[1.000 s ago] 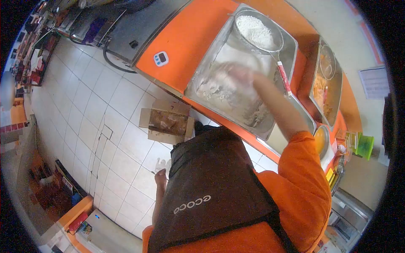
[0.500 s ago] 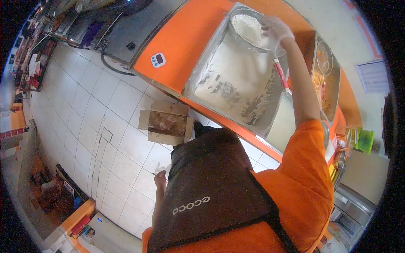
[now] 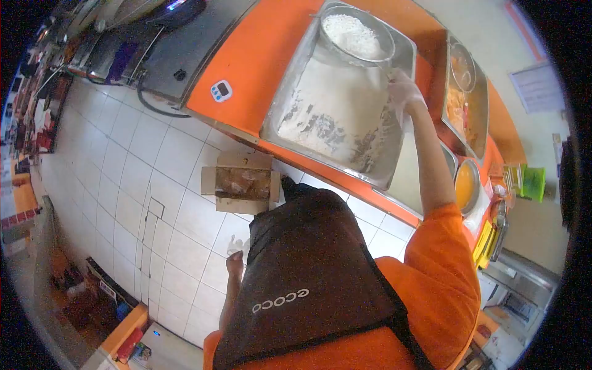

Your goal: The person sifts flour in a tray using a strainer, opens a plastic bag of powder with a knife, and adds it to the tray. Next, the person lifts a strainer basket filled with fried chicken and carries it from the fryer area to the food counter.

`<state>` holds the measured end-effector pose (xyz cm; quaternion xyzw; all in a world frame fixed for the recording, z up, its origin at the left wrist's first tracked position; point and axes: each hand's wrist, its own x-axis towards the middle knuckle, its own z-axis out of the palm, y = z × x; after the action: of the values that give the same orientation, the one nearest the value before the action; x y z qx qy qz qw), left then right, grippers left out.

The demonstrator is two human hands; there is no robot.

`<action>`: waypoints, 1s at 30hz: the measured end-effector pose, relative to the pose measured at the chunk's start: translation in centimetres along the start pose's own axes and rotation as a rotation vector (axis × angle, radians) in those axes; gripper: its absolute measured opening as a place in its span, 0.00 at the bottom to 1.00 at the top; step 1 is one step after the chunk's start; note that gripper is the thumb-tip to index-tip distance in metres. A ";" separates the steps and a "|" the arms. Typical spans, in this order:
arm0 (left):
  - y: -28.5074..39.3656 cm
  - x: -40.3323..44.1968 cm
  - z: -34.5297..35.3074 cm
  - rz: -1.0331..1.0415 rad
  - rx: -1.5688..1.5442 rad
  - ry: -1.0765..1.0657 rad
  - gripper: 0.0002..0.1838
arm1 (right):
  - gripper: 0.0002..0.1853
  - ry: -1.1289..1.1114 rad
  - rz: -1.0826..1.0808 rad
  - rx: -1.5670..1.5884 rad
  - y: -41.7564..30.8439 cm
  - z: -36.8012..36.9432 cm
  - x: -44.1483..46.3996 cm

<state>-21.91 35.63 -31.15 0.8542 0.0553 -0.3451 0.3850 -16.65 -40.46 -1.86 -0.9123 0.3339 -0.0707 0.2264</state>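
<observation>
Just beyond the right grip (image 3: pixel 406 91), its closure unclear, the powder-laden sieve (image 3: pixel 387 45).

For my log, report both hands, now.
Left hand: hangs low; open or closed cannot be told.
Right hand: closed, apparently holding the sieve by its handle.

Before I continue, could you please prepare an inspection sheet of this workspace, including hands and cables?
Surface: glossy orange countertop, supporting a rectangular metal tray.
Job's things: round wire-mesh sieve holding white powder, at the tray's far end; more powder coats the tray's bottom unevenly.
Clutter: small white timer on the countertop; open brown cardboard box on the floor.
Hands: gloved right hand at the sieve's handle; left hand low, grip unclear.
Cables: dark cable or hose curving beside the countertop.
Surroundings: white tiled floor; white paper sheet beyond the countertop.
</observation>
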 end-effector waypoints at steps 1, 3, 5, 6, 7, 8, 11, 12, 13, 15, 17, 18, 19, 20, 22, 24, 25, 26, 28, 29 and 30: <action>0.6 0.2 -0.7 0.070 0.047 -0.027 0.13 | 0.10 -0.106 -0.087 0.031 2.4 1.1 1.1; 1.5 0.7 -1.6 0.079 0.041 -0.029 0.14 | 0.11 -0.225 0.002 0.432 1.4 0.6 0.2; 2.3 1.5 -2.4 -0.041 -0.058 0.014 0.14 | 0.11 -0.231 0.370 1.173 -6.0 -1.3 -3.1; 2.1 1.9 -2.7 -0.080 -0.056 0.032 0.14 | 0.11 -0.131 0.270 0.847 -6.4 -0.7 -3.3; 2.7 1.8 -3.6 -0.026 0.004 0.036 0.14 | 0.12 -0.110 0.312 1.016 -7.6 -1.0 -4.5; 3.4 1.7 -4.6 0.027 0.059 0.041 0.14 | 0.13 -0.091 0.349 1.183 -9.1 -1.6 -6.4; 1.7 1.6 -6.9 0.082 0.146 0.104 0.14 | 0.14 0.072 0.303 1.289 -11.6 -1.5 -13.2; 0.2 1.7 -7.7 0.100 0.097 0.130 0.15 | 0.14 0.116 0.238 1.252 -11.5 -0.6 -13.7; -0.2 1.1 -8.2 0.117 0.049 0.155 0.15 | 0.14 0.163 0.175 1.213 -11.5 0.3 -14.3; -2.3 0.1 -9.4 0.170 0.038 0.152 0.15 | 0.13 0.164 0.243 1.178 -12.6 1.5 -15.2; -6.8 0.8 -11.0 0.299 0.505 -0.015 0.16 | 0.12 0.165 0.383 1.282 -15.1 1.4 -18.3; -8.3 1.1 -11.1 0.228 0.328 0.042 0.16 | 0.12 0.186 0.362 1.379 -15.7 2.1 -19.4; -10.0 0.6 -11.3 0.153 0.152 0.095 0.16 | 0.11 0.203 0.345 1.477 -16.1 3.0 -19.8; -11.6 0.1 -11.2 0.073 -0.024 0.145 0.16 | 0.13 0.398 0.364 1.398 -15.8 5.7 -18.9; -12.1 -1.4 -11.6 0.061 0.059 0.108 0.16 | 0.14 0.278 0.419 1.212 -19.4 3.4 -20.3; -16.8 -1.4 -12.2 0.005 0.174 0.045 0.16 | 0.15 0.136 0.300 1.500 -17.9 2.7 -22.1; -16.7 -0.9 -11.9 0.045 0.225 0.055 0.16 | 0.15 0.176 0.324 1.471 -17.9 3.4 -21.3; -17.0 -1.6 -12.4 0.071 0.290 0.053 0.16 | 0.15 0.217 0.372 1.441 -17.9 4.3 -21.3; -17.6 -3.3 -13.6 0.099 0.338 0.025 0.16 | 0.14 0.256 0.420 1.382 -17.3 5.4 -20.4; -18.0 -4.6 -14.2 0.097 0.318 0.000 0.17 | 0.14 0.257 0.415 1.402 -16.5 5.3 -21.3; -17.1 -4.7 -14.3 0.108 0.286 -0.007 0.17 | 0.13 0.256 0.382 1.429 -15.8 4.8 -21.2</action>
<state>-23.82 58.25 -32.11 0.9008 -0.0418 -0.3311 0.2777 -22.40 -14.45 1.59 -0.4538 0.3830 -0.3355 0.7313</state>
